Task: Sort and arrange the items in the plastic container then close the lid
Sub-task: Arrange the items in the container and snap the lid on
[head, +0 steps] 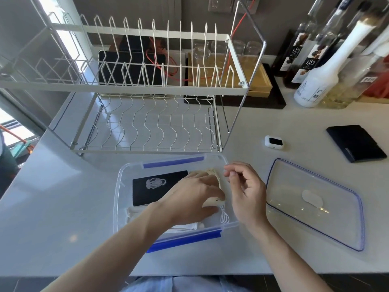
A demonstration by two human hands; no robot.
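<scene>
Arranging step. Left hand presses flat, ungrasping, on a beige pouch inside the open container, beside a black booklet. Right hand hovers loosely curled, apparently empty. Lid, right of it on the counter, awaits fitting.

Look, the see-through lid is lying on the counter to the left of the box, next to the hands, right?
Not quite: the head view shows the lid lying on the counter to the right of the box, beside the right hand.

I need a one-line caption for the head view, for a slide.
Left hand presses a beige pouch into the open container; lid lies beside it.
</scene>
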